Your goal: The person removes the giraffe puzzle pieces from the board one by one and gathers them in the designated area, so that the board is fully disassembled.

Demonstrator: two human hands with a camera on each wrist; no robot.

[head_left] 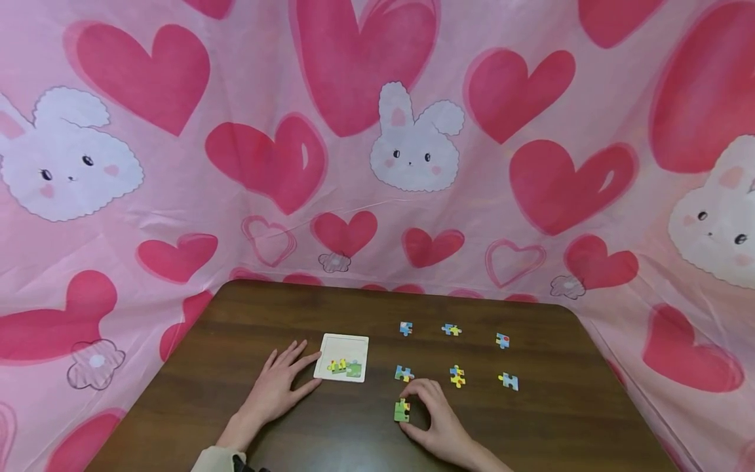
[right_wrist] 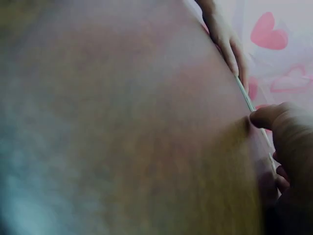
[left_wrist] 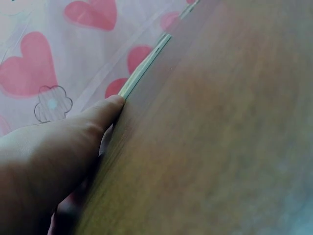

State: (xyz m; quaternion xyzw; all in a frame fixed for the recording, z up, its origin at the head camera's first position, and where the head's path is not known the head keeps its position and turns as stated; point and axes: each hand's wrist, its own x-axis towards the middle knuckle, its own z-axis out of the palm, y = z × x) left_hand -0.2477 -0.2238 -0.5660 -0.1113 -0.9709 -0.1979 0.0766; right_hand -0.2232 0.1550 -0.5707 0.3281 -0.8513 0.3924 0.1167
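Note:
A white square puzzle board (head_left: 345, 347) lies on the table, with joined green and yellow pieces (head_left: 353, 370) along its lower part. My left hand (head_left: 276, 387) rests at its left side, fingers spread and fairly straight, thumb and index finger touching the edge. In the left wrist view the thumb of that left hand (left_wrist: 63, 147) meets the board's thin edge (left_wrist: 151, 58). To the right of the board, my right hand (head_left: 436, 423) pinches a green jigsaw piece (head_left: 402, 412) between thumb and fingers, at table level. The right wrist view barely shows what the right hand (right_wrist: 293, 142) holds.
Loose jigsaw pieces lie in two rows right of the board: a blue piece (head_left: 406, 328), a yellow-blue one (head_left: 451, 330) and others behind; a blue-green piece (head_left: 404, 373), a yellow-red one (head_left: 457, 376) and another nearer. A heart-patterned cloth (head_left: 413, 216) hangs around the brown table (head_left: 330, 436).

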